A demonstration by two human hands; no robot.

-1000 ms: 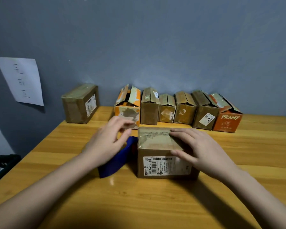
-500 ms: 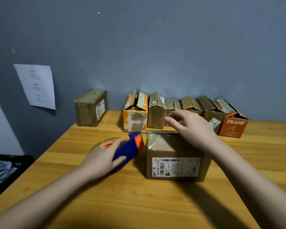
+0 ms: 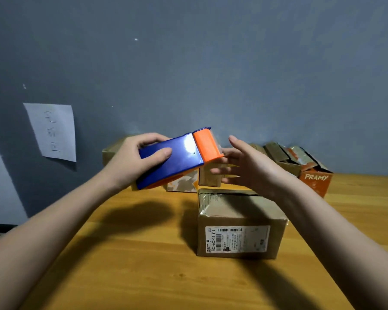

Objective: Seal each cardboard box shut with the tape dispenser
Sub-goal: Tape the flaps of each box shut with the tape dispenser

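Progress looks early, judging by the table: the cardboard box (image 3: 240, 222) nearest the person, the one with the white shipping label on its front face, shows shiny film along its top left edge, though whether its top seam is fully sealed cannot be told from this angle. Behind it, at about twelve to one o'clock against the grey wall (image 3: 233, 63), stands a row of smaller boxes (image 3: 278, 156) whose flaps stick up unclosed, ending in an orange box (image 3: 315, 182) printed PRAMY at two o'clock. One more brown box (image 3: 109, 154) sits apart at eleven o'clock, mostly hidden behind the left arm; its state is unclear. So most of the sealing appears to be left.

The tape dispenser (image 3: 177, 156), blue-bodied with an orange head, is held in the air above the wooden table (image 3: 143, 253), up and to ten o'clock of the labelled box, its orange end pointing toward three o'clock. The left hand (image 3: 130, 162) grips its blue body, thumb lying across the upper face and fingers curled over the far edge. The right hand (image 3: 244, 166) is spread with straight fingers, holding nothing, its fingertips just at the dispenser's orange head, blurred there so contact cannot be confirmed. It likely reaches for the tape's free end, which would have to be drawn out before a strip can go down on a box.

A sheet of paper (image 3: 53, 130) with handwriting hangs on the wall at nine o'clock.
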